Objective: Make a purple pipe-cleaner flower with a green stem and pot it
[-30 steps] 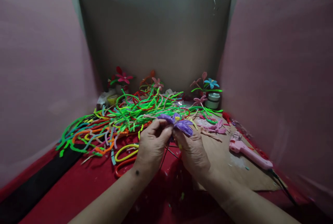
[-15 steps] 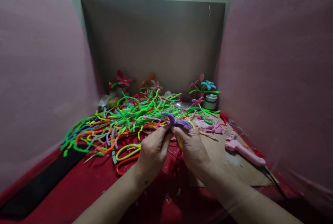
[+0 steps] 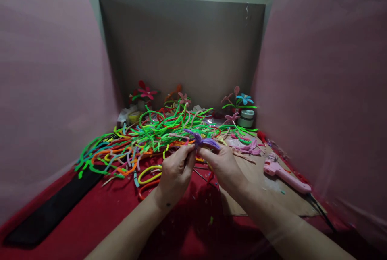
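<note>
1. The lower foreground is covered by a red cloth (image 3: 102, 219), dotted with small scraps; at far left a long black strip (image 3: 54, 207) is laid slantwise on it.
2. The purple flower (image 3: 211, 143) is held up between both hands, above the cloth and in front of the heap, its petals seen nearly edge-on.
3. Its base is pinched by the left hand (image 3: 177, 169) between thumb and forefinger; the other fingers are curled in and partly hidden.
4. The base is also gripped by the right hand (image 3: 226, 167), thumb and forefinger closed on it; how the remaining fingers are placed cannot be told.
5. Beside the left wrist, a yellow loop (image 3: 151, 167) and an orange-red loop (image 3: 146, 186) are seen.
6. On the right, a pink glue gun (image 3: 287, 177) is rested on a brown board (image 3: 254, 195).
7. Beyond the hands, fuzzy stems (image 3: 169, 127), mostly green, are heaped.
8. Farther back, a blue flower (image 3: 244, 98) is seen above a lidded jar (image 3: 246, 119).
</note>
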Tool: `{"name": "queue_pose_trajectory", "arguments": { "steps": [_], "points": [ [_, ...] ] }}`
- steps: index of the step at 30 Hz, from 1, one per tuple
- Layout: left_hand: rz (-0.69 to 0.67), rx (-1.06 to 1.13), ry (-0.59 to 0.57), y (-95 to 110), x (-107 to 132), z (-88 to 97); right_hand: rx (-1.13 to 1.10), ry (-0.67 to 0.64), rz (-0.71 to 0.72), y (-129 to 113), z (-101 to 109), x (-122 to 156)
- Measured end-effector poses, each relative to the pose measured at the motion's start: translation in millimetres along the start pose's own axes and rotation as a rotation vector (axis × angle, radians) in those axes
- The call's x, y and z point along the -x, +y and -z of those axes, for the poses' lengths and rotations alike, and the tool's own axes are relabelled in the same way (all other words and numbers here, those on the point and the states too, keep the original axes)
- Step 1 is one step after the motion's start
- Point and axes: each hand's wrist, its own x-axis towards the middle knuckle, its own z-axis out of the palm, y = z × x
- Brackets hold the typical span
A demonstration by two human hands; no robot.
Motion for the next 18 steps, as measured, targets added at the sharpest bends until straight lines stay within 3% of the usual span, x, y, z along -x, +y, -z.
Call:
{"name": "queue_pose_trajectory", "arguments": {
  "steps": [5,11,15,18],
  "points": [
    [0.074,0.093,-0.004,1.4,1.3,-0.5,-0.077,0.099,-0.038,6.6,-4.0,2.8],
    [0.474,0.544,0.014,14.7,1.4,0.3,-0.336,0.013,-0.086,23.4,-6.6,3.1],
    [0.611,0.845,-0.103,11.9,-2.6,4.3,-0.447,-0.120,-0.143,29.3,-7.6,3.3],
    [0.561,0.816,-0.235,6.2,-3.9,5.9,-0.401,-0.115,-0.051,25.7,-8.8,4.2]
  ]
}}
